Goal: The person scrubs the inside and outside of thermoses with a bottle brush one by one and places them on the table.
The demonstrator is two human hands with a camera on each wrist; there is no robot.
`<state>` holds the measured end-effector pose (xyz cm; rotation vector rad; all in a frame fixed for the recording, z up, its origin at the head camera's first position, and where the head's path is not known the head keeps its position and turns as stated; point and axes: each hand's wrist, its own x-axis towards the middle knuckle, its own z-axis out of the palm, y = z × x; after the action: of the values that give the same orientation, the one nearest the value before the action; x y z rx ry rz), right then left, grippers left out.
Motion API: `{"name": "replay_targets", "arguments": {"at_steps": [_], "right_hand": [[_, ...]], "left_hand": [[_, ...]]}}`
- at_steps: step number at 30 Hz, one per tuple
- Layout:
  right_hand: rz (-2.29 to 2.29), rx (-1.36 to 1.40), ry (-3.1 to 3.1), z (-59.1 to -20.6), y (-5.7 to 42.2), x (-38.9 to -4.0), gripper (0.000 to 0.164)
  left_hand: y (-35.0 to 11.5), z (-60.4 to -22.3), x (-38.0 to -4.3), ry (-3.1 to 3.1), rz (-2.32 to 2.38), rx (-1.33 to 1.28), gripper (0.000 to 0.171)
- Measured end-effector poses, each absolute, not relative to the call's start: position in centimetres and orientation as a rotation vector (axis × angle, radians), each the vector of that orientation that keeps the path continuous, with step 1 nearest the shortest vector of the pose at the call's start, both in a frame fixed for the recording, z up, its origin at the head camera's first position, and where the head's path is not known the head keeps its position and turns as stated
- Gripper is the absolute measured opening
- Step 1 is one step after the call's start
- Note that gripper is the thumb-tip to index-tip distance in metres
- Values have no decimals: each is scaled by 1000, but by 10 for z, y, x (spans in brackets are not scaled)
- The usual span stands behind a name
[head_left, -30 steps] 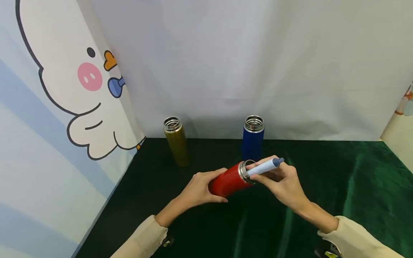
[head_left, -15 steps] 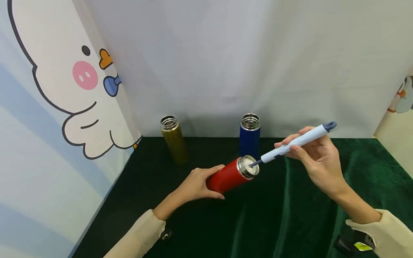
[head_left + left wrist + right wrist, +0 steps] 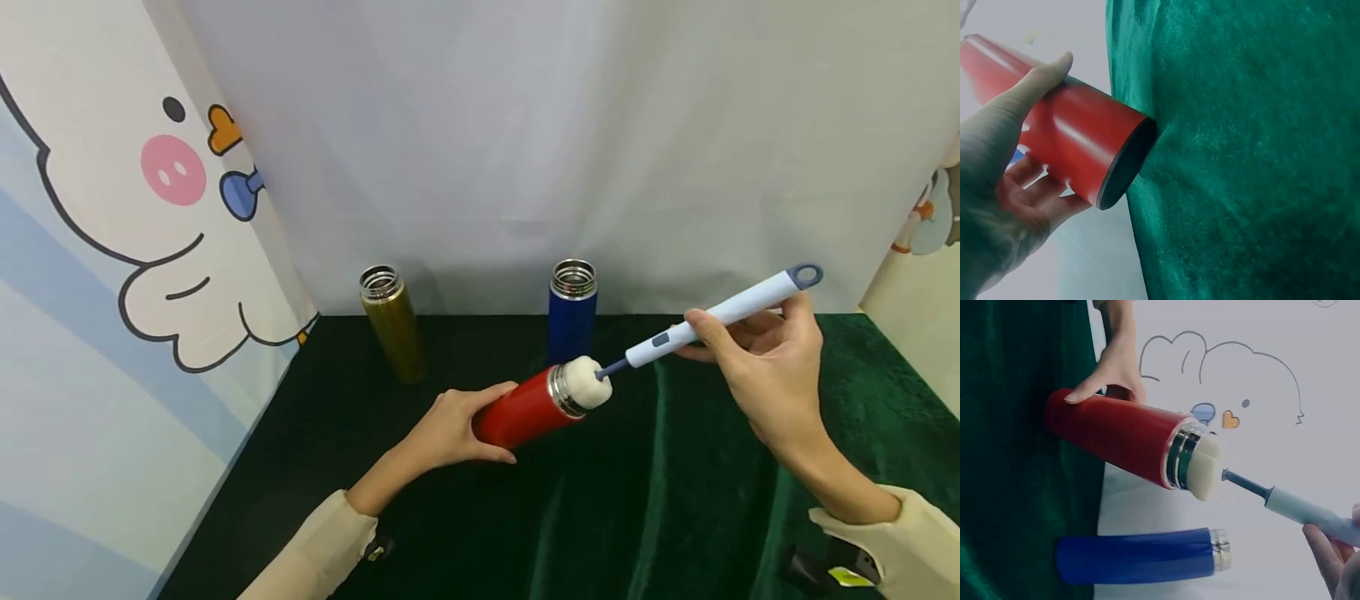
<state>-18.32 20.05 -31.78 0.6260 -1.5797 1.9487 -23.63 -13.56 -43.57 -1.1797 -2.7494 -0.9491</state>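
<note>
My left hand [image 3: 452, 431] grips a red bottle [image 3: 525, 410] round its lower body, holding it tilted with the mouth to the right. The left wrist view shows the thumb across one side, fingers on the other, and the dark base. A white sponge head [image 3: 587, 382] bulges out of the bottle's steel mouth. Its blue rod leads to the pale handle of a bottle brush [image 3: 742, 307], which has a blue hanging loop. My right hand [image 3: 776, 379] pinches this handle between thumb and fingers. In the right wrist view, the sponge [image 3: 1204, 469] shows at the bottle's rim.
A gold bottle [image 3: 395, 333] stands uncapped at the back left of the dark green cloth [image 3: 600, 517]. A blue bottle [image 3: 573, 321], also uncapped, stands just behind the red one. White sheeting [image 3: 450, 150] rises at the back, and a cartoon-printed panel stands left.
My right hand has drawn the bottle brush up and right out of the red bottle, so rod and then sponge have appeared at the mouth. My left hand keeps its grip on the bottle.
</note>
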Motion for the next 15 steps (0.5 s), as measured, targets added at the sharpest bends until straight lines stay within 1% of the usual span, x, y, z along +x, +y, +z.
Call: {"name": "replay_targets", "arguments": {"at_steps": [9, 11, 15], "right_hand": [[1951, 701, -1675, -330, 191, -183, 42], [1968, 734, -1668, -337, 188, -184, 41], [1939, 873, -1810, -360, 179, -187, 34]], "left_hand": [[-135, -435, -235, -2747, -935, -1176, 82], [-135, -435, -235, -2756, -953, -1167, 83], [-134, -435, -234, -2756, -943, -1162, 83]]}}
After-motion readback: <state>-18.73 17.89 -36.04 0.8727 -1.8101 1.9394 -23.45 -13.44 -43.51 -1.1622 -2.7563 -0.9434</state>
